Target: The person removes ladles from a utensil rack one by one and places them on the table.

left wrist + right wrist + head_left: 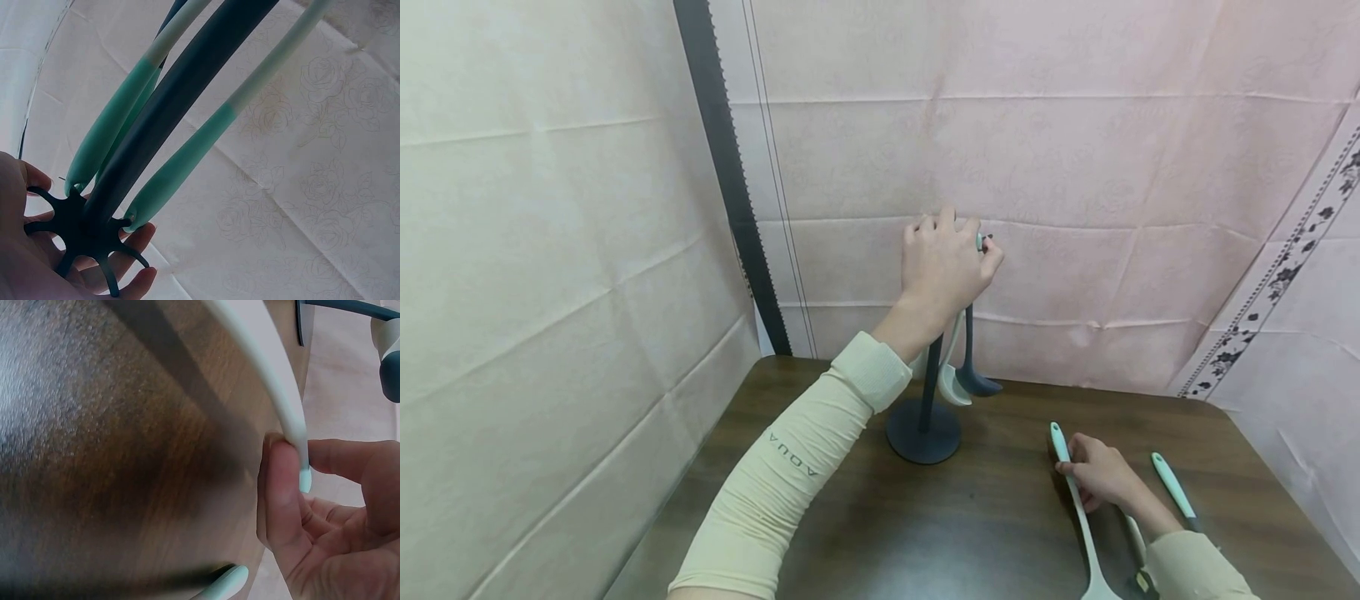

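The white utensil point(1086, 533) was pinched by the right hand point(1101, 472) above the table point(992, 508), at its right near side. Farther and more left, the dark stand point(929, 387) was gripped at its top by the left hand point(944, 262); a dark ladle point(976, 382) was hung there.

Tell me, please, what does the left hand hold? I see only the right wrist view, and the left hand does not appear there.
Observer: The left hand grips the hooked top of the dark stand.
Operator: Thank you. And what is hanging near that hand?
Observer: In the left wrist view I can make out three green handles hanging beside the pole.
Operator: The white utensil in the right hand leaves my picture. How does it end?
Observer: It widens near the lower edge of the head view, which cuts it off.
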`<action>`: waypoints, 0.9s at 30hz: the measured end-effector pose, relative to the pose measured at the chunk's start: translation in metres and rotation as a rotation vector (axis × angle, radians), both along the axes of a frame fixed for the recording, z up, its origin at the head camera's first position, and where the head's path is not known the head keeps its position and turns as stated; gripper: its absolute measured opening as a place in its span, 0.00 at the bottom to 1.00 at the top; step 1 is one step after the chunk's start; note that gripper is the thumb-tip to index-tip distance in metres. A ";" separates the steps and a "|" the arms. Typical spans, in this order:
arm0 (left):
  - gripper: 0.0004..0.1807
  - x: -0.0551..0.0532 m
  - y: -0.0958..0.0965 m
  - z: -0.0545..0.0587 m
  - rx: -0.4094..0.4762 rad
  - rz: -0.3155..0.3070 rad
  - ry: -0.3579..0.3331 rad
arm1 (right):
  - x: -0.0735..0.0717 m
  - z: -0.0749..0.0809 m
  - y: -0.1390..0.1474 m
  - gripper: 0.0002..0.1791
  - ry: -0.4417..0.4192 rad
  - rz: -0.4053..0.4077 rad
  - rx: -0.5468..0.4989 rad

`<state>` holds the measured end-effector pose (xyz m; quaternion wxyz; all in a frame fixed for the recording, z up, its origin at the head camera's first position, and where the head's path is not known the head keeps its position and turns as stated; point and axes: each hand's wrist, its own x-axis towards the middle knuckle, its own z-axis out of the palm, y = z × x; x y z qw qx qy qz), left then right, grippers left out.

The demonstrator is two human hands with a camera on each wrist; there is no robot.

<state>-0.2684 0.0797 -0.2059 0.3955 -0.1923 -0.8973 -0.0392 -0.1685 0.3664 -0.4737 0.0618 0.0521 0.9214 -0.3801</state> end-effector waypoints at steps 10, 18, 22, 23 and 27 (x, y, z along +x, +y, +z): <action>0.22 0.000 0.000 0.000 -0.005 0.002 -0.001 | -0.001 -0.004 0.002 0.09 -0.025 0.004 0.040; 0.22 0.000 0.000 0.000 -0.005 0.000 0.004 | 0.000 -0.005 0.000 0.09 -0.061 0.013 0.054; 0.22 0.000 0.000 0.000 -0.006 0.000 0.004 | -0.001 -0.006 0.000 0.09 -0.076 0.014 0.069; 0.22 0.000 0.000 0.000 -0.005 0.000 0.004 | -0.002 -0.007 0.001 0.09 -0.078 0.013 0.073; 0.22 0.000 0.000 0.000 -0.007 0.001 0.002 | -0.002 -0.008 0.001 0.09 -0.090 0.017 0.078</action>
